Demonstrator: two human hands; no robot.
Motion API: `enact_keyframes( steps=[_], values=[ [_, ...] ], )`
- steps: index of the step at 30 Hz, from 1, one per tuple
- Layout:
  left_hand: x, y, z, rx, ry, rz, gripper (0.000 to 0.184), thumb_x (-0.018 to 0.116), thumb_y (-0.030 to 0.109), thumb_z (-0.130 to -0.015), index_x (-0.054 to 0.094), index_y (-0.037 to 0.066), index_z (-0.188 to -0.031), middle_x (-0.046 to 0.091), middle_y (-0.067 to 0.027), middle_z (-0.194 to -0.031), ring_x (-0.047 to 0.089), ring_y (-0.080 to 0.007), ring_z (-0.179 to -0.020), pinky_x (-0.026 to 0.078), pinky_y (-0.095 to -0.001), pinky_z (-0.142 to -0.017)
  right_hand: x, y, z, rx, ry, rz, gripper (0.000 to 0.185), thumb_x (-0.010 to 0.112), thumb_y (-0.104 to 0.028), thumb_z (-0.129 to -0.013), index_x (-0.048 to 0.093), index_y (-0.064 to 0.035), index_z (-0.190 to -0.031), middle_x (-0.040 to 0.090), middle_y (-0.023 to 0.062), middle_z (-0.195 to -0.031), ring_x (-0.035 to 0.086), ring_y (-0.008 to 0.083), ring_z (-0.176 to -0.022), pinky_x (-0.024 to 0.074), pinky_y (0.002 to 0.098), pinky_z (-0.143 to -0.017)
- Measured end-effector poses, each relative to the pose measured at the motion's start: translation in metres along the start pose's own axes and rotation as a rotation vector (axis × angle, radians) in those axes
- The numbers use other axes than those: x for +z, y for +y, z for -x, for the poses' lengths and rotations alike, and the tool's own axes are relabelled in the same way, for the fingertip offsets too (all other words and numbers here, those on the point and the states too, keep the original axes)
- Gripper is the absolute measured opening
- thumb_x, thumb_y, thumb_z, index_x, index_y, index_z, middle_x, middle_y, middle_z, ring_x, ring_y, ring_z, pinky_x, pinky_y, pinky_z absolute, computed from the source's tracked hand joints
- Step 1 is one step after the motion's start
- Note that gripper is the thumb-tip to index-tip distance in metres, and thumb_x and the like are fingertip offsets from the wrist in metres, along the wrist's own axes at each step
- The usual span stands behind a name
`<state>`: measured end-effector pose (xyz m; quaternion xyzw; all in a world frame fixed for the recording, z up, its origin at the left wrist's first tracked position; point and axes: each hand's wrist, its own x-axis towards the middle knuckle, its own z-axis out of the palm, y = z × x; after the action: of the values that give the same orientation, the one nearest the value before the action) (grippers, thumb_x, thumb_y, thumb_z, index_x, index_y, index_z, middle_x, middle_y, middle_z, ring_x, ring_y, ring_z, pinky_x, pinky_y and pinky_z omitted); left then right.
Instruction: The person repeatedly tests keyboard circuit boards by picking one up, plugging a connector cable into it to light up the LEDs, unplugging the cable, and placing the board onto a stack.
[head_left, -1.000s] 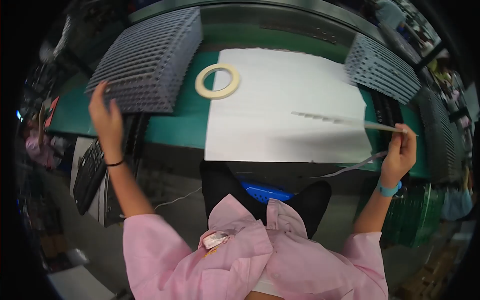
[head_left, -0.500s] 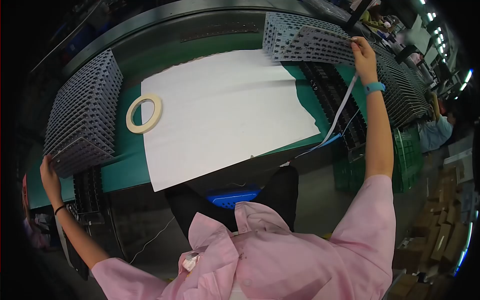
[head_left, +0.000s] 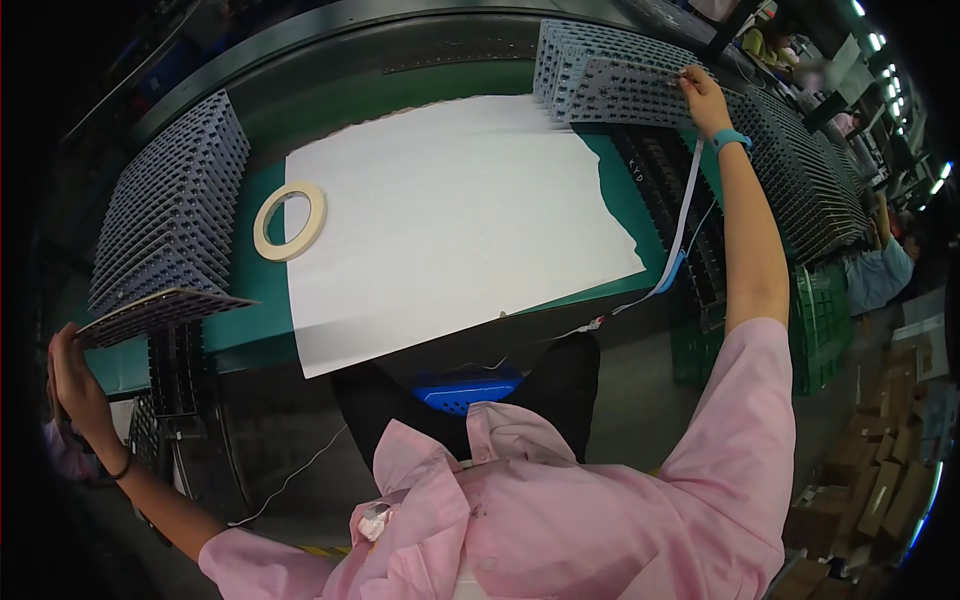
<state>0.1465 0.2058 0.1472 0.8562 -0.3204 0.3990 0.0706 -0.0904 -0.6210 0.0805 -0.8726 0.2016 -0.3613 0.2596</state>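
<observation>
At the left, my left hand (head_left: 78,385) is closed on the near-left corner of a grey circuit board panel (head_left: 165,308) dotted with small dark parts. That panel is tipped nearly flat, in front of a row of similar upright panels (head_left: 170,200) in a black slotted rack (head_left: 175,368). My right hand (head_left: 706,103) pinches the upper right corner of another circuit board panel (head_left: 630,93), which stands upright at the front of the far-right row (head_left: 575,50). A blue band (head_left: 732,138) with a pale cord circles my right wrist.
White paper (head_left: 450,230) covers the middle of the green bench, with a roll of cream tape (head_left: 290,221) on its left edge. More panels (head_left: 800,180) stand at the right, above a green crate (head_left: 815,320). Another person's blue sleeve (head_left: 880,268) shows beyond.
My left hand has come toward me and outward, tilting its panel away from the left row. My right hand has shifted slightly left with its panel, closer against the far-right row.
</observation>
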Motion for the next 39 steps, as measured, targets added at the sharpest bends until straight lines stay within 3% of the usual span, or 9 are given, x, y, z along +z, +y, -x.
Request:
enact_keyframes(
  steps=[7, 13, 24, 30, 35, 39],
  values=[
    [0.002, 0.181, -0.014, 0.112, 0.066, 0.092, 0.022, 0.051, -0.007, -0.079, 0.057, 0.001, -0.100, 0.060, -0.0063, -0.096, 0.057, -0.0236, -0.086, 0.043, -0.0341, -0.082, -0.006, 0.024, -0.012, 0.089, -0.038, -0.009, 0.017, 0.049, -0.009, -0.088, 0.057, -0.0089, -0.103, 0.060, 0.0011, -0.085, 0.048, 0.0128, -0.068, 0.0381, 0.0235, -0.061],
    [0.035, 0.262, -0.014, 0.093, 0.048, 0.366, 0.023, 0.054, -0.006, -0.069, 0.057, 0.003, -0.090, 0.058, -0.0068, -0.085, 0.051, -0.0217, -0.073, 0.039, -0.0311, -0.070, -0.006, 0.040, -0.020, 0.091, -0.103, -0.004, 0.021, 0.051, -0.011, -0.087, 0.058, -0.0099, -0.107, 0.062, 0.0018, -0.089, 0.053, 0.0141, -0.072, 0.0408, 0.0240, -0.064],
    [0.064, 0.344, -0.017, 0.198, 0.136, 0.366, 0.022, 0.055, 0.004, -0.067, 0.057, 0.007, -0.089, 0.056, -0.0019, -0.081, 0.046, -0.0172, -0.064, 0.036, -0.0278, -0.064, 0.015, -0.002, -0.012, 0.167, 0.076, 0.243, 0.025, 0.053, -0.011, -0.085, 0.062, -0.0094, -0.109, 0.066, 0.0047, -0.090, 0.057, 0.0139, -0.073, 0.0433, 0.0244, -0.063],
    [0.067, 0.355, -0.013, 0.196, 0.151, 0.394, 0.023, 0.056, 0.004, -0.066, 0.058, 0.008, -0.088, 0.053, -0.0020, -0.077, 0.044, -0.0165, -0.062, 0.035, -0.0271, -0.061, 0.020, 0.000, -0.010, 0.152, 0.094, 0.062, 0.024, 0.054, -0.012, -0.084, 0.063, -0.0074, -0.105, 0.066, 0.0048, -0.086, 0.058, 0.0156, -0.071, 0.0440, 0.0247, -0.062],
    [0.066, 0.357, -0.010, 0.210, 0.069, 0.416, 0.019, 0.059, 0.005, -0.069, 0.059, 0.009, -0.088, 0.051, -0.0013, -0.074, 0.044, -0.0153, -0.061, 0.034, -0.0267, -0.058, 0.026, -0.016, -0.007, 0.142, 0.069, -0.024, 0.023, 0.057, -0.014, -0.082, 0.064, -0.0080, -0.104, 0.066, 0.0062, -0.089, 0.057, 0.0172, -0.069, 0.0443, 0.0260, -0.062],
    [0.054, 0.342, -0.008, 0.179, -0.080, 0.383, 0.016, 0.063, 0.006, -0.073, 0.059, 0.006, -0.089, 0.054, -0.0021, -0.074, 0.044, -0.0167, -0.059, 0.035, -0.0271, -0.057, 0.023, -0.039, 0.001, 0.196, 0.153, 0.148, 0.021, 0.059, -0.017, -0.081, 0.066, -0.0101, -0.100, 0.064, 0.0061, -0.084, 0.054, 0.0166, -0.065, 0.0430, 0.0258, -0.060]
  ],
)
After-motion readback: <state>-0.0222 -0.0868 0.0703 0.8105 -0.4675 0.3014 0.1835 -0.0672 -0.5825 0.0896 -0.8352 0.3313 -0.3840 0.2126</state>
